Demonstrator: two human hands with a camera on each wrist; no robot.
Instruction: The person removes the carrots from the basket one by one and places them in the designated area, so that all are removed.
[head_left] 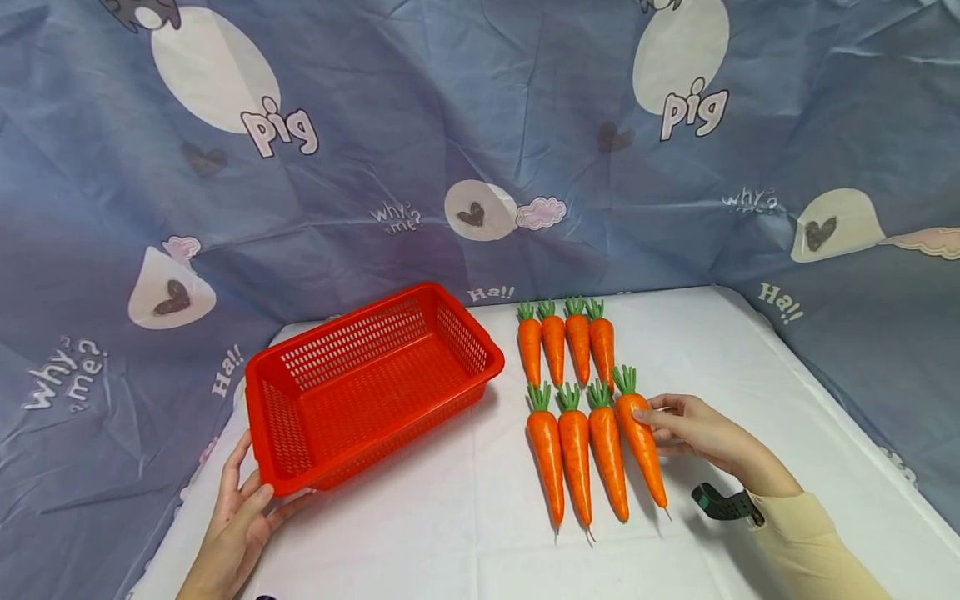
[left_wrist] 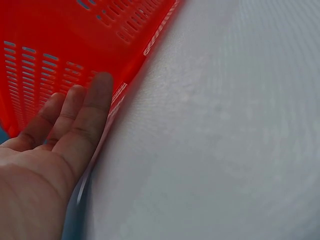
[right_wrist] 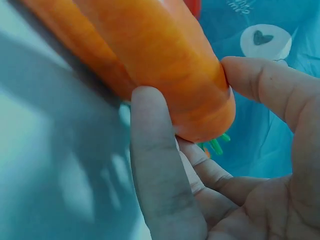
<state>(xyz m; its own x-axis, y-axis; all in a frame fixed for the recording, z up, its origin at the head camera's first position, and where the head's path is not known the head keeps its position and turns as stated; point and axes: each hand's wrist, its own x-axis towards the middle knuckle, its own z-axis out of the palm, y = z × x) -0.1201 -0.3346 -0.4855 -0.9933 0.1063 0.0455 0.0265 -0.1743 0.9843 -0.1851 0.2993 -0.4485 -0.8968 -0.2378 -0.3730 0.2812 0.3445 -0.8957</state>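
At the near left corner of a red plastic basket (head_left: 375, 450), my left hand (head_left: 236, 525) holds on with its thumb by the rim and its fingers against the outside. In the left wrist view, the fingers (left_wrist: 75, 112) lie along the slotted basket wall (left_wrist: 65, 55); the thumb is out of sight there. My right hand (head_left: 693, 429) pinches an orange carrot with green tops (head_left: 643, 446), the rightmost of the near row. In the right wrist view, that carrot (right_wrist: 165, 60) sits between thumb and fingers. Whether it touches the table is unclear.
Left of the held carrot lie three more carrots (head_left: 576, 458) side by side. Behind them runs a far row of several carrots (head_left: 553, 337). A white cloth (head_left: 420, 542) covers the table, and a patterned blue curtain (head_left: 360, 167) surrounds it. A black wristband (head_left: 723, 502) circles the right wrist.
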